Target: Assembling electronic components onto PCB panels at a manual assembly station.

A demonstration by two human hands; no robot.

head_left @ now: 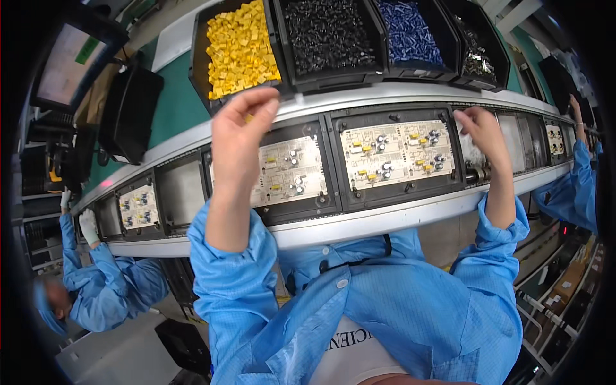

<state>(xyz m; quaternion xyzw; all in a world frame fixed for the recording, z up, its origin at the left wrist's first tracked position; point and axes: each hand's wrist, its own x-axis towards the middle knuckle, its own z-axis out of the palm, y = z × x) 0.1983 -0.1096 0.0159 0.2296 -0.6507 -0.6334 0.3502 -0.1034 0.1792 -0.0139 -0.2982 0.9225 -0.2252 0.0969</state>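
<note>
My left hand (pixel 239 138) is raised over the left circuit board, just short of the bin of yellow parts. Its thumb and fingers are closed in a pinch; whatever is between them is too small or blurred to name. Beneath it lies a pale circuit board (pixel 305 168) in a black frame, partly covered by my hand and wrist. A second pale board (pixel 378 142), carrying yellow blocks and dark round capacitors, sits in the frame to its right. Beyond that board's right edge hovers my right hand (pixel 486 135), fingers curled together, their tips partly hidden.
Black bins along the far side hold yellow block parts (pixel 240 45), black parts (pixel 328 35), blue cylindrical parts (pixel 410 32) and dark shiny parts (pixel 476 54). A metal rail (pixel 346 230) edges the line. Co-workers' gloved hand (pixel 88 224) and blue sleeve (pixel 581 163) show at either side.
</note>
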